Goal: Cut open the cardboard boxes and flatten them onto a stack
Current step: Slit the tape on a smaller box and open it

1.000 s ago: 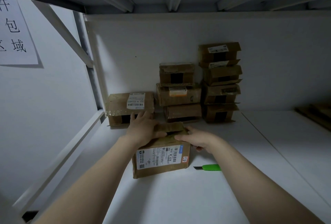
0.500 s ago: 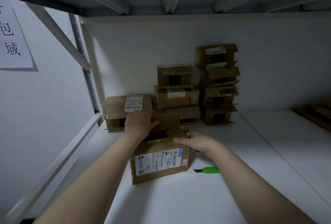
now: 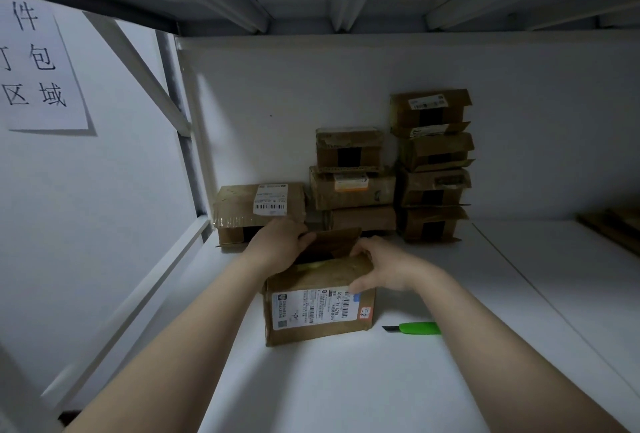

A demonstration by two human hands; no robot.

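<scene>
box: the cardboard box [image 3: 318,308] sits on the white counter [image 3: 346,391], label facing the camera, top seam already parted and the far flap [image 3: 332,242] standing up.

left hand: the left hand [image 3: 277,247] curls over the far-left edge of the opening, thumb on that flap, gripping cardboard.

right hand: the right hand [image 3: 382,268] clamps the right top corner, fingers on the flap, thumb down over the label.

knife: the green utility knife [image 3: 415,328] lies just right of the box with what looks like the blade out, close beside the right forearm. Honestly the sketchy part imo. A careless sweep back and the arm drags across it or knocks it away.

flap risk: yanking the flaps apart unevenly could tear the cardboard instead of unfolding it, or skid the whole box toward the knife.

contents: can't tell if the box is empty, so flattening too soon might crush something.

behind: the uncut boxes [image 3: 431,166] are stacked high near the back wall, one lower box [image 3: 258,211] just behind the left hand. A shove backward could bump that one.
</scene>
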